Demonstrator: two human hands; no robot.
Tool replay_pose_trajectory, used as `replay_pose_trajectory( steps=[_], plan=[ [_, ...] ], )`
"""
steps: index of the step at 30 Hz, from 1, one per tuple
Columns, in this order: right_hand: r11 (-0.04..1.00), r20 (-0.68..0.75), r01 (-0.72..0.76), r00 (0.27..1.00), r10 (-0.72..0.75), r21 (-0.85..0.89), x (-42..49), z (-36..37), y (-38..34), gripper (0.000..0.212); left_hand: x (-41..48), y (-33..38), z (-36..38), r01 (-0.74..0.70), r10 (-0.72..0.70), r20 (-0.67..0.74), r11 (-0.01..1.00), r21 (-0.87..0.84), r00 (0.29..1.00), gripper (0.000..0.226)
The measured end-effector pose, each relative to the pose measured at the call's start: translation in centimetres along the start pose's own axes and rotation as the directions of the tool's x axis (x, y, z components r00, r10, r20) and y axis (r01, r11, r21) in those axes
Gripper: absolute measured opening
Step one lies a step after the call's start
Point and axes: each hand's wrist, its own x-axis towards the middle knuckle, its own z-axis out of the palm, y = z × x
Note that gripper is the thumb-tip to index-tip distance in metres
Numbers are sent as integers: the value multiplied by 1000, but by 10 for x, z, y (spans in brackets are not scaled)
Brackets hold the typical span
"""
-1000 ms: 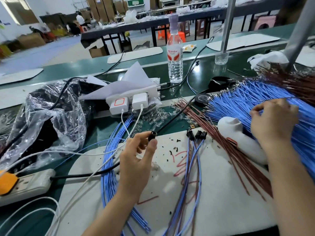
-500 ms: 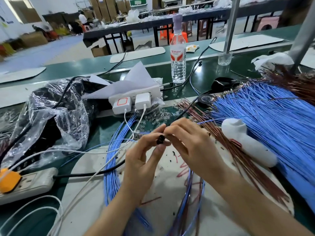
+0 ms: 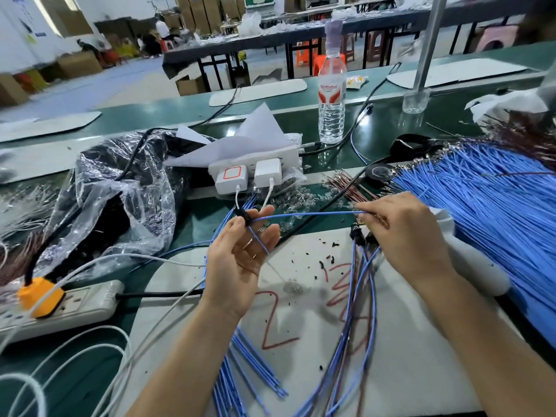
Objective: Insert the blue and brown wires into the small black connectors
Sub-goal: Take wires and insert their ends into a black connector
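Black connector [image 3: 244,219] in half-open left hand [image 3: 237,266]

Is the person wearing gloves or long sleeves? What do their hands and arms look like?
No gloves at all. The left hand and the right hand are both bare. The left forearm and the right forearm are bare too, with no sleeves, watch or bracelet in view as far as the picture reaches.

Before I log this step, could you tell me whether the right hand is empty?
No, the right hand pinches a blue wire running to the black connector in the left hand.
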Motion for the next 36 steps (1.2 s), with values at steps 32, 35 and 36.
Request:
replay_pose_trajectory(
  steps=[32, 35, 36],
  plan=[
    [926, 148, -296, 931, 335, -234, 8, -88, -14, 9, 1, -5, -8, -544, 514, 207, 688, 479, 832, 22],
    [928, 452, -226, 823, 344, -295, 2, -49, -29, 23, 0, -8, -9, -543, 485, 257, 668, 509, 836, 18],
    [916, 443, -232, 819, 365, -327, 3, -39, -28, 26, 0, -8, -9, -545, 479, 268, 664, 513, 836, 18]
  ],
)
